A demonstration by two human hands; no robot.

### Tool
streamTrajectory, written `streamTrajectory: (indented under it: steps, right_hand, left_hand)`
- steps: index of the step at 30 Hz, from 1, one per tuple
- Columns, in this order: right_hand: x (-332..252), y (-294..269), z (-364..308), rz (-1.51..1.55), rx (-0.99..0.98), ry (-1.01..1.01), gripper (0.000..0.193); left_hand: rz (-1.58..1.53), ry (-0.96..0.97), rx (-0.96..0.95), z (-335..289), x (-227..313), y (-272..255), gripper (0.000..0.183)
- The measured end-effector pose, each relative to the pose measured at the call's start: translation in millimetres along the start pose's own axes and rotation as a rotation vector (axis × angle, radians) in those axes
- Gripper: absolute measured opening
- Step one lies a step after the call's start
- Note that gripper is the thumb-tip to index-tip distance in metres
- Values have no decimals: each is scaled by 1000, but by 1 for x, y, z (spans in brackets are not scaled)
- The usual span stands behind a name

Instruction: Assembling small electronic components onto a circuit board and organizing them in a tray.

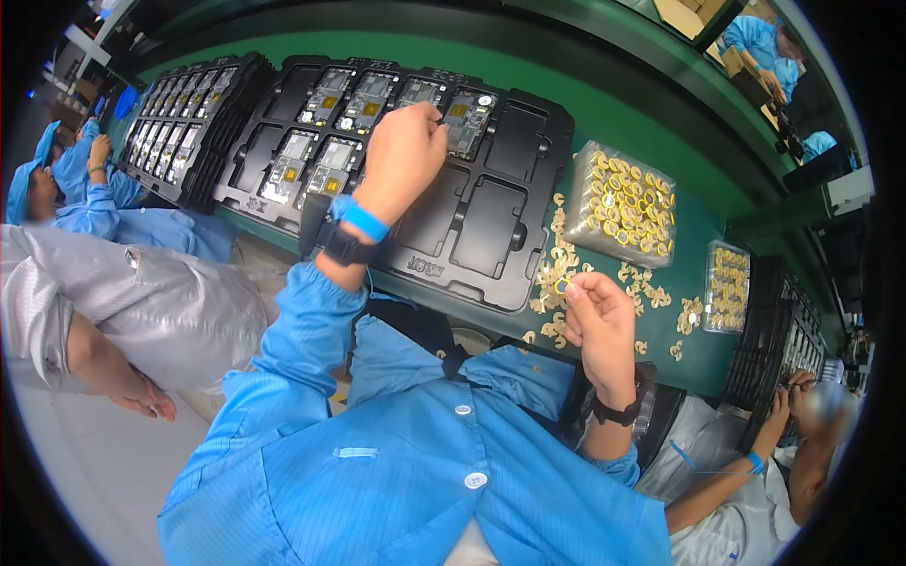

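My left hand [406, 156] is over the black tray [425, 231], its fingers curled together beside a circuit board [466, 123] in the upper row. What those fingertips hold, if anything, is hidden. That board bears a small round white piece at its upper corner. My right hand [604, 325] is raised at the table's front edge, pinching a small yellow-rimmed round piece [562, 286] between thumb and finger. Several more circuit boards [291, 165] lie in the tray's left pockets. Beyond my right hand, a clear plastic box [623, 208] holds many similar yellow-rimmed pieces.
Cream curved scraps [557, 259] are scattered on the green table [703, 363]. A smaller clear box [727, 288] stands farther right. Stacked black trays [198, 132] rise at the left, with more trays [779, 325] at the right. Other people sit or stand on both sides.
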State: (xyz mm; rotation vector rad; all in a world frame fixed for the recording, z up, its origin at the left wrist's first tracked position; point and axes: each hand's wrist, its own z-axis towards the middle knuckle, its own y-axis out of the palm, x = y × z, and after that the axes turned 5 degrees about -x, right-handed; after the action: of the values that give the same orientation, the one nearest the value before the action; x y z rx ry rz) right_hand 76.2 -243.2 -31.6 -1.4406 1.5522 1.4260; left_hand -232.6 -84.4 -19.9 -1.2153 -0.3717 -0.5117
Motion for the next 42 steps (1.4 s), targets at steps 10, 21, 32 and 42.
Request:
streamTrajectory:
  steps: [10, 21, 32, 42]
  right_hand:
    - [10, 3, -1, 36, -12, -23, 6]
    - [10, 7, 0, -23, -28, -38, 8]
    - [16, 10, 1, -100, -31, -10, 6]
    - [-18, -12, -19, -119, -52, -83, 5]
  left_hand:
    - [469, -1, 38, 27, 32, 49, 42]
    - [129, -228, -8, 38, 9, 41, 58]
    - [383, -97, -172, 32, 34, 38, 43]
    - [-44, 356, -97, -9, 58, -32, 71]
